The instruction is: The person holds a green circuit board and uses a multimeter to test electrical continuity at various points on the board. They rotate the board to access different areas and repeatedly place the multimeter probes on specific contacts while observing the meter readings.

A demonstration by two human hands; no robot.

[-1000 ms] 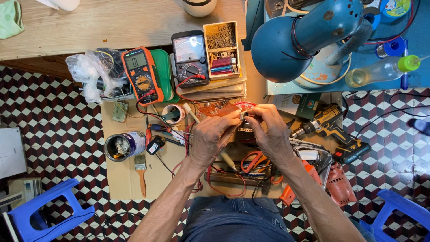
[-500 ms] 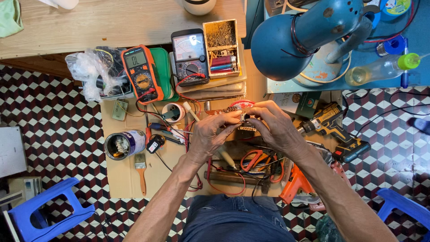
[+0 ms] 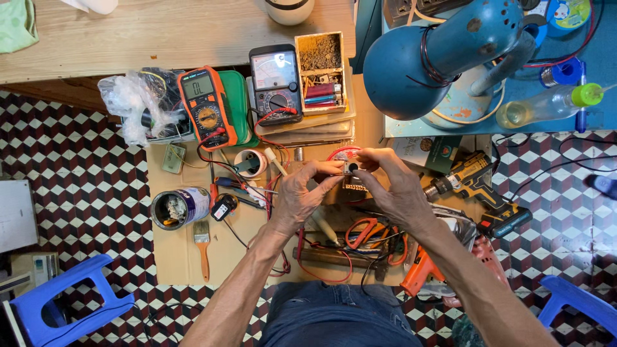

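**Both hands pinching a small part over the bench**

The left hand (image 3: 302,193) and right hand (image 3: 395,186) are meeting above the cardboard mat (image 3: 173,257), fingertips closing together on a small dark part (image 3: 350,168) held between them. The part is sitting at the centre of the view, at 12 o'clock from the scissors (image 3: 366,231) and at 6 o'clock from the analog meter (image 3: 276,80). Both hands are clamping on it from opposite sides, the left from 9 o'clock and the right from 3 o'clock.

Compared with half a second ago, the hands are sitting slightly farther apart, with the part now showing between the fingertips rather than being covered by them. A second ago the hands were lower and pressed close together over it.

The orange multimeter (image 3: 207,106) is lying at 10 o'clock from the hands, its red lead trailing toward them. A tin can (image 3: 180,207) and a brush (image 3: 202,247) are resting at 9 o'clock, well apart from the left hand. A cordless drill (image 3: 475,186) is lying just beside the right hand at 3 o'clock. The blue lamp (image 3: 437,54) is hanging at 1 o'clock.
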